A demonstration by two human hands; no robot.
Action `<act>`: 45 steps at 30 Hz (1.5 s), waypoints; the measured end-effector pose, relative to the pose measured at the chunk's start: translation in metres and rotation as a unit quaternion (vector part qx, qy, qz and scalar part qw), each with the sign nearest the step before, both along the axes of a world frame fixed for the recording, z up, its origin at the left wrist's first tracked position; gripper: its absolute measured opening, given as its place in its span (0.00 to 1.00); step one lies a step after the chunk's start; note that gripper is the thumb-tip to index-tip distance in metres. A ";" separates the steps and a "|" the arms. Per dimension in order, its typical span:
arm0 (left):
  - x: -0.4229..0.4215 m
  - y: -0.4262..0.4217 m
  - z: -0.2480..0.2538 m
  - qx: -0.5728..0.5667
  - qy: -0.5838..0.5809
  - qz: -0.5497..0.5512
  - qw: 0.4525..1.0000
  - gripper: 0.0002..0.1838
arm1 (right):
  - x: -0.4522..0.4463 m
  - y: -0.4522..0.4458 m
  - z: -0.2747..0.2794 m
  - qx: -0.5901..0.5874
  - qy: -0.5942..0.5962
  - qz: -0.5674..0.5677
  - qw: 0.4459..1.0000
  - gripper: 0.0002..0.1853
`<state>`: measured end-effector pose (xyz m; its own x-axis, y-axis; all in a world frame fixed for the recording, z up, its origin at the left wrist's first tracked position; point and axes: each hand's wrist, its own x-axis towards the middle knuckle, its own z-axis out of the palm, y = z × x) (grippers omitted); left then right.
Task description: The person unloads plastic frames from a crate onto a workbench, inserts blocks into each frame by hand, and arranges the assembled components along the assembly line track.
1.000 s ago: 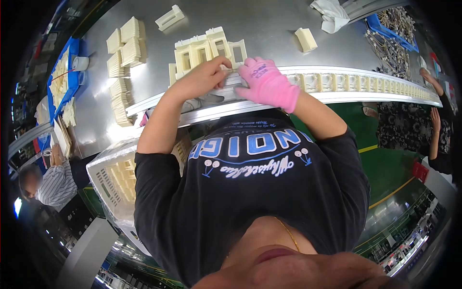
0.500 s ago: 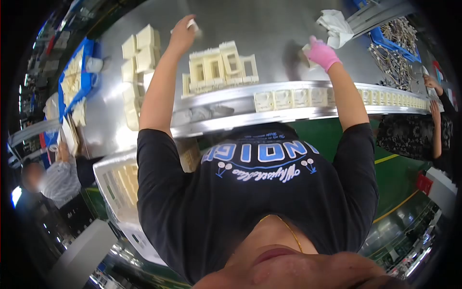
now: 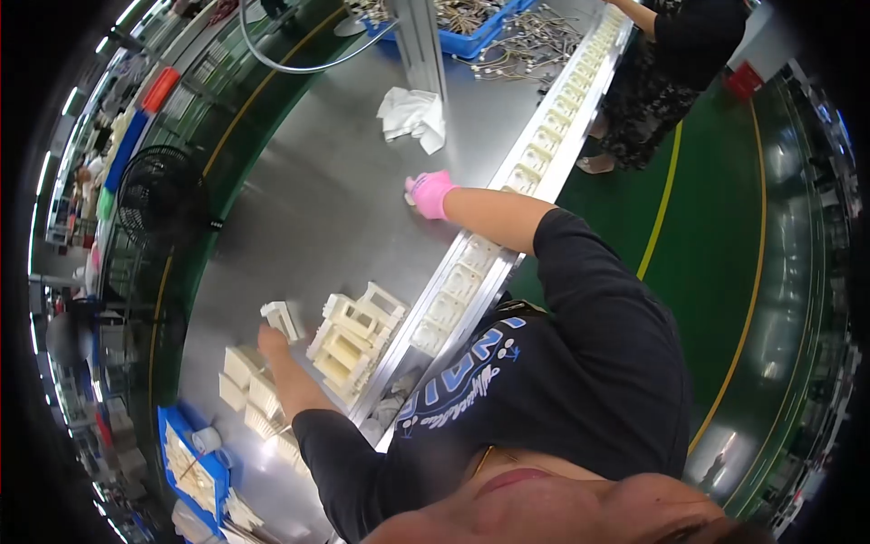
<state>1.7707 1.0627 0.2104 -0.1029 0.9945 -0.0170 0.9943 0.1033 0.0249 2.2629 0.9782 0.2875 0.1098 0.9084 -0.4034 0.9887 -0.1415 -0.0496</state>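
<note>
My bare left hand (image 3: 272, 339) is closed on a small cream frame part (image 3: 285, 320), near the left end of the metal table. Between it and the rail stands a group of upright cream frames (image 3: 353, 337). Farther along the table, my right hand (image 3: 430, 195) in a pink glove is closed round a small cream block (image 3: 410, 198), mostly hidden by the fingers. My right forearm crosses the metal rail (image 3: 392, 362), which holds a row of cream parts (image 3: 458, 286).
Stacked cream parts (image 3: 258, 396) lie beyond my left forearm, near a blue bin (image 3: 220, 472) and a white cup (image 3: 207, 441). A white cloth (image 3: 414, 116), a metal post (image 3: 419, 50) and wires (image 3: 535, 41) are at the top. A co-worker (image 3: 675, 68) stands past the rail.
The view has turned. My hands have left the rail and moved apart; the left has taken hold of the lone frame part, the right of the lone block.
</note>
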 end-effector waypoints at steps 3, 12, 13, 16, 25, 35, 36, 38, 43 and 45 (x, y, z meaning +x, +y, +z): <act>-0.009 0.005 -0.029 0.030 -0.077 -0.007 0.997 0.09 | -0.003 -0.002 0.010 -0.001 0.019 -0.040 0.999 0.28; 0.052 -0.025 0.082 0.105 -0.564 0.055 0.817 0.08 | -0.005 -0.007 0.060 0.035 0.172 0.024 0.984 0.23; 0.085 -0.053 0.116 0.075 -0.660 0.056 0.745 0.08 | -0.002 -0.017 0.057 0.133 0.327 0.085 0.932 0.17; 0.135 -0.091 0.123 0.036 -0.678 0.060 0.732 0.07 | -0.027 -0.041 0.088 -0.114 0.585 0.031 0.803 0.14; 0.241 -0.186 0.115 -0.071 -0.755 -0.016 0.651 0.17 | -0.093 -0.096 0.085 0.080 0.563 0.031 0.822 0.13; 0.241 -0.198 0.115 0.052 -0.704 -0.090 0.703 0.24 | -0.113 -0.121 0.073 0.361 0.492 0.152 0.778 0.24; 0.240 -0.199 0.117 0.027 -0.706 -0.075 0.704 0.24 | -0.112 -0.122 0.074 0.359 0.492 0.156 0.778 0.24; 0.238 -0.201 0.125 -0.024 -0.708 -0.045 0.705 0.25 | -0.115 -0.118 0.067 0.400 0.495 0.168 0.753 0.23; 0.238 -0.197 0.127 0.008 -0.707 -0.075 0.704 0.24 | -0.115 -0.117 0.075 0.399 0.449 0.188 0.777 0.23; 0.236 -0.195 0.120 -0.006 -0.722 -0.068 0.688 0.24 | -0.114 -0.114 0.077 0.367 0.446 0.192 0.794 0.22</act>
<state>2.0065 0.8677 0.3306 0.1231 0.9923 -0.0127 -0.0661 0.0210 0.9976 2.1492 0.8638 0.3645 -0.2646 0.8322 0.4872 0.4779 0.5520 -0.6833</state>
